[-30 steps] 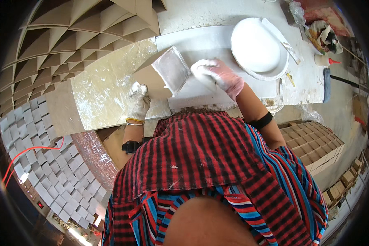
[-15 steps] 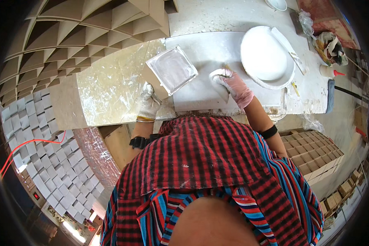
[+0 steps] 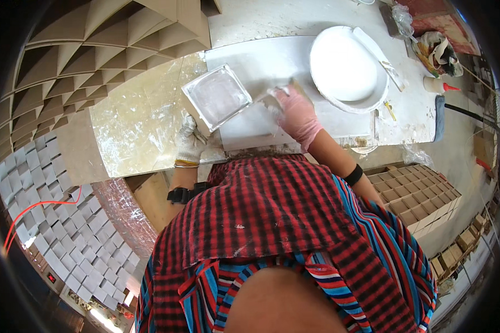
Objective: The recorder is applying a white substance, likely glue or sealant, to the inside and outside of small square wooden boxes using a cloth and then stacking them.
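Worktable, long, white-topped and paint-spattered (image 3: 244, 30): bears a tan board with white smears (image 3: 130, 119) at its left and a pale flat sheet (image 3: 250, 53) at its middle.

Stack, brown cardboard, of open angular cells (image 3: 144, 28): upper left.

Stack, white-faced rectangular blocks (image 3: 61, 227): lower left.

Apron, red-and-black checked cloth (image 3: 255, 216): worn over a striped multicoloured shirt (image 3: 366, 213).

Cardboard grid, brown, many square cells (image 3: 419, 191): right, beyond the table's near edge.

Basin, round, white, holding white matter (image 3: 353, 107): on the table, right of both hands.

Box, square, brown cardboard, one face coated white with raised edges (image 3: 216, 97): over the seam of tan board and pale sheet, coated face up, left of the basin.

Left hand, white knitted glove (image 3: 191, 141): fingers grasping the box's lower left side.

Right hand, pink glove smeared white (image 3: 298, 116): between box and basin, fingers bent round a tan-and-white tool (image 3: 304, 92); kind of tool, and contact with the box, cannot be told for blur.

Flat blade-like tool, white (image 3: 375, 53): lies along the basin's right rim.

Bottle, pale, red-tipped (image 3: 433, 84): far right of table.
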`<action>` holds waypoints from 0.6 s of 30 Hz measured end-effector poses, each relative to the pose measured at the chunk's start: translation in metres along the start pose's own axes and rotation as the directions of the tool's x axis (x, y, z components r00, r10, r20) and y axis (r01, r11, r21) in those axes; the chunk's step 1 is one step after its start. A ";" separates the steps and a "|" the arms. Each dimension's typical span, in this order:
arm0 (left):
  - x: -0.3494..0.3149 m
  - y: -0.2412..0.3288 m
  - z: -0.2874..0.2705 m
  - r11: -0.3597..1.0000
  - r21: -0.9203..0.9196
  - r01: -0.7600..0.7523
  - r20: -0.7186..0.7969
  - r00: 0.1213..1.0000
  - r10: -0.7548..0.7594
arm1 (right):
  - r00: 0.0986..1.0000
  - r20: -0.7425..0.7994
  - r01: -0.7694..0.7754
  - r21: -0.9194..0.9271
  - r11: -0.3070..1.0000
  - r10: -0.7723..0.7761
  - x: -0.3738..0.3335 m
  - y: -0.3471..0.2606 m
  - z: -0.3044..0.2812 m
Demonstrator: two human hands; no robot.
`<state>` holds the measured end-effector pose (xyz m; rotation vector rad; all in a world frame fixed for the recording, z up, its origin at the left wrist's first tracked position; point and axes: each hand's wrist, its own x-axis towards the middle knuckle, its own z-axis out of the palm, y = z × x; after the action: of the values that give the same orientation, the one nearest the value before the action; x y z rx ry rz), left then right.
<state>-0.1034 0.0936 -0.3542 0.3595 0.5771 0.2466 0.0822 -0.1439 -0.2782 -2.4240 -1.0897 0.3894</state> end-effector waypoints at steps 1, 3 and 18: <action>0.000 0.002 -0.004 1.000 -0.016 -0.004 0.019 1.000 0.005 | 1.000 0.007 -0.001 -0.005 1.000 0.001 -0.003 0.000 -0.001; 0.001 0.005 -0.005 1.000 -0.012 -0.018 0.010 1.000 0.018 | 0.991 -0.113 -0.095 -0.241 0.966 0.069 -0.010 0.005 -0.004; -0.006 0.028 0.025 0.934 0.334 -0.126 0.089 0.991 0.102 | 0.969 0.017 -0.192 -0.580 0.792 0.247 -0.021 -0.012 -0.025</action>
<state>-0.0978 0.1106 -0.3206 0.7351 0.5296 0.2452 0.0712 -0.1600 -0.2491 -3.1213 -1.0788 0.2692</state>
